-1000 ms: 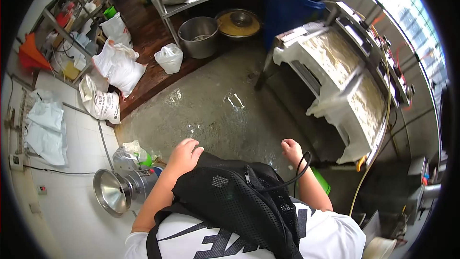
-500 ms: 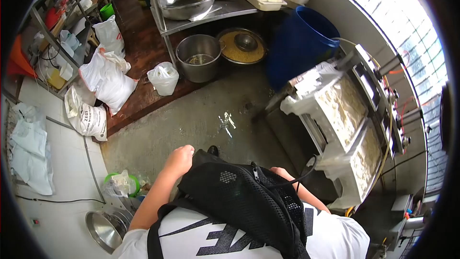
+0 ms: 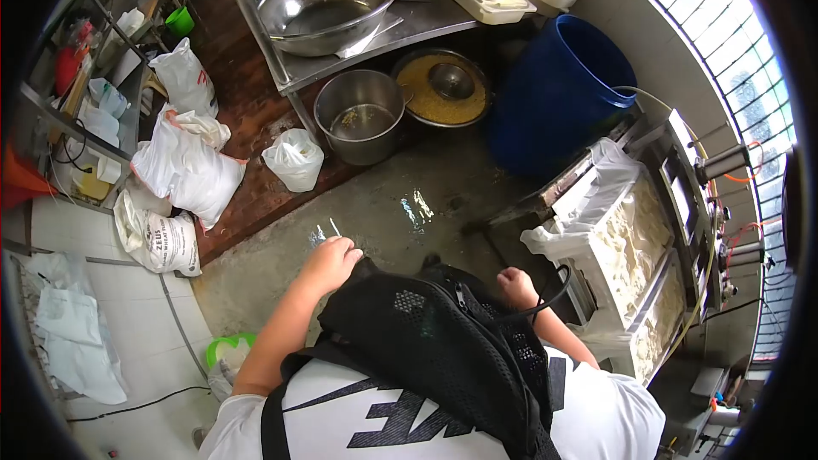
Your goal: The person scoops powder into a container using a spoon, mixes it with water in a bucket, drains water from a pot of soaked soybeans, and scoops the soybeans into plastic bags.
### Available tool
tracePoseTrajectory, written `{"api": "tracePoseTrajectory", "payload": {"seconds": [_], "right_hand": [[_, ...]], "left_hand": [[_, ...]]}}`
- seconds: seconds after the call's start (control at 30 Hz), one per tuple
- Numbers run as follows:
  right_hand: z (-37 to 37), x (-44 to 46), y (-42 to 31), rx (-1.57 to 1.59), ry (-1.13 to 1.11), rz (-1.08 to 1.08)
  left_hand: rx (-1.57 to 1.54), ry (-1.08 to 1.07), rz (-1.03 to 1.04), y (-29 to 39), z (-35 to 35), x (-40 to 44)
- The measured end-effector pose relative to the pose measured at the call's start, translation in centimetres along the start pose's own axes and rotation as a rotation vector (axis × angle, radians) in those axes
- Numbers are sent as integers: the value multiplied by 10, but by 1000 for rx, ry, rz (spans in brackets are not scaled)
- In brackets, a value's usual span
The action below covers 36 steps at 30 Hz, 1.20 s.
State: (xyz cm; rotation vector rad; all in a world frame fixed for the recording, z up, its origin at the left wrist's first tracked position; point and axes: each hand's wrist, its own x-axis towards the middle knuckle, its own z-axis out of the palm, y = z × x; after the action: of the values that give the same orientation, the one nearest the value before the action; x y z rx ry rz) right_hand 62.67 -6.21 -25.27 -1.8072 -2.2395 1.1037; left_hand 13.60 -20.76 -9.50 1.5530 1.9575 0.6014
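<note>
My left hand point(image 3: 331, 264) is raised in front of my body over the wet floor point(image 3: 388, 213), its fingers curled closed with nothing showing in them. On the other side, my right hand point(image 3: 517, 288) hangs beside the black mesh bag point(image 3: 426, 324) on my chest, fingers also curled and no held thing visible. A black cable loops out of the bag near that wrist. Closest to my right hand stands a pair of white lined bins point(image 3: 635, 243), one behind the other, holding a pale, lumpy mass.
A blue barrel point(image 3: 545, 102), a steel pot point(image 3: 360, 115) and a basin of yellow grain-like material point(image 3: 417, 89) stand ahead. A metal shelf point(image 3: 417, 13) carries a large steel bowl point(image 3: 328, 4). White sacks point(image 3: 192, 162) line the left, by a raised brown floor edge.
My view has moved forward, so the pot, barrel and bins appear larger. My right hand has come further out from behind the bag; my left hand remains closed.
</note>
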Motion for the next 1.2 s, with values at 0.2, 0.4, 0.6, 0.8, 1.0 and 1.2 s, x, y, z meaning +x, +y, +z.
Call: {"api": "tracePoseTrajectory", "payload": {"seconds": [0.2, 0.4, 0.6, 0.8, 1.0, 1.2], "right_hand": [[-18, 198, -110, 509, -68, 166], [-45, 446, -315, 609, -157, -200], [-78, 588, -553, 1314, -98, 15], [-67, 619, -630, 1550, -2, 312], [-135, 540, -525, 1632, -4, 7], [-208, 438, -341, 1519, 122, 115]], "left_hand": [[-10, 103, -115, -18, -5, 65], [-14, 329, -347, 8, -38, 120], [-14, 446, -544, 44, -43, 121], [-158, 518, -834, 51, -37, 113], [-48, 522, -654, 13, -33, 106], [-111, 356, -545, -31, -21, 94]]}}
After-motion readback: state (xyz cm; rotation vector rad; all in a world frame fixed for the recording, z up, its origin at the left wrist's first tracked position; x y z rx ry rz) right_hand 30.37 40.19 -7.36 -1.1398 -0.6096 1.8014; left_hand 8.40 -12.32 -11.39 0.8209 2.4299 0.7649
